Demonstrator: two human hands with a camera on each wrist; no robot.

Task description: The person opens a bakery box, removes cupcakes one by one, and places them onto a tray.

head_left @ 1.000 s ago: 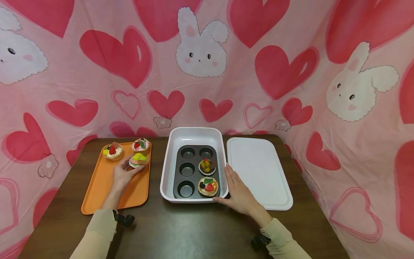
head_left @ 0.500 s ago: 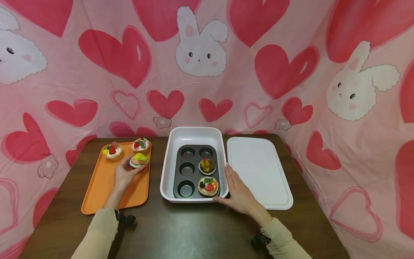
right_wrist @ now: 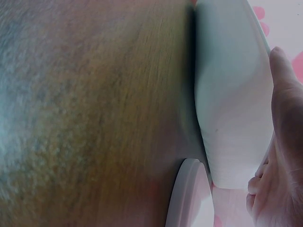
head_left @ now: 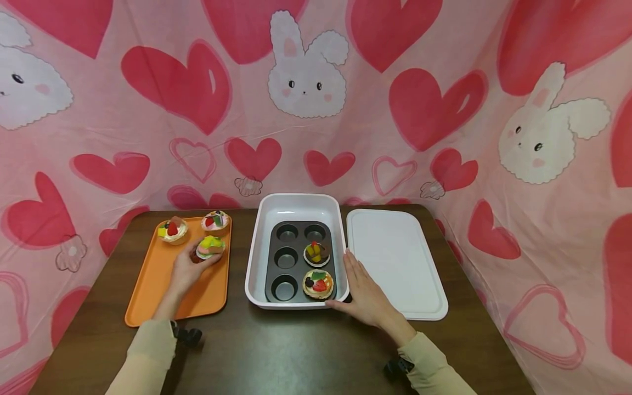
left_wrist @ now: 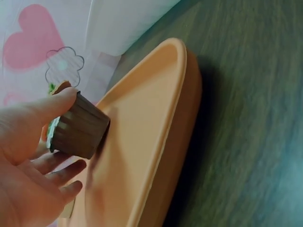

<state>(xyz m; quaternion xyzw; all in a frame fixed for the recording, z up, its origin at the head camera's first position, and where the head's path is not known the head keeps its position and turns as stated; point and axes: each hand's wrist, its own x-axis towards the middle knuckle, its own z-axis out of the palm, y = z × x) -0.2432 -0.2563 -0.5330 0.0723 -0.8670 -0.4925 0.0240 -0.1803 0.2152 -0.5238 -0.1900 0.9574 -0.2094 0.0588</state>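
In the head view my left hand (head_left: pixel 186 270) pinches a cupcake (head_left: pixel 210 245) with yellow and pink topping over the orange tray (head_left: pixel 163 285). The left wrist view shows that cupcake's brown ridged cup (left_wrist: pixel 80 127) between thumb and fingers, its base close to the tray. Two other cupcakes lie at the tray's far end: one with a strawberry (head_left: pixel 173 230), one with pink cream (head_left: pixel 215 221). My right hand (head_left: pixel 365 293) rests with straight fingers against the near right corner of a white bin (head_left: pixel 254 274). Inside it sits a dark muffin pan (head_left: pixel 300 269).
Two pan cups on the right side hold a chocolate-and-yellow cupcake (head_left: pixel 316 254) and a fruit-topped tart (head_left: pixel 318 284). A flat white lid (head_left: pixel 395 263) lies right of the bin on the brown table (head_left: pixel 276 351). A pink heart-print cloth (head_left: pixel 365 126) hangs behind.
My left hand has shifted very slightly to the left with the cupcake in its grip. The right hand and the bin look unmoved.
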